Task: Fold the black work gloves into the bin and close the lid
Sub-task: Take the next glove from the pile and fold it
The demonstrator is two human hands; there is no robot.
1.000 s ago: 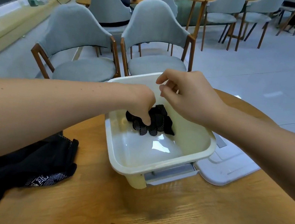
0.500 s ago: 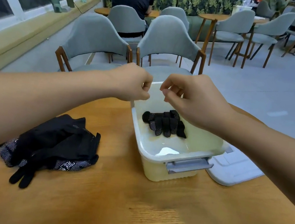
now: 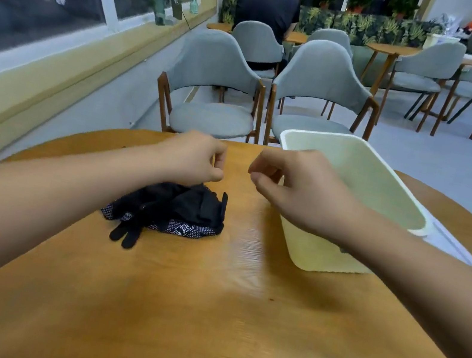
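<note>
A heap of black work gloves (image 3: 172,211) with white dotted palms lies on the round wooden table (image 3: 204,315), left of centre. My left hand (image 3: 197,156) hovers just above the heap's far edge, fingers curled in, holding nothing. My right hand (image 3: 296,186) hovers to the right of it, fingers also curled and empty, in front of the cream plastic bin (image 3: 384,189). The bin's inside is hidden from this angle by my right hand and its near wall. The white lid (image 3: 455,249) lies flat on the table behind the bin, to its right.
Two grey upholstered chairs (image 3: 216,87) (image 3: 318,98) stand at the table's far edge. A person in a dark shirt (image 3: 266,7) sits at a table further back. More chairs and tables fill the right background. Windows run along the left wall.
Both hands have come out of the bin and moved left toward the glove heap. The view has tilted up and shifted, so the folded glove inside the bin is no longer visible.
</note>
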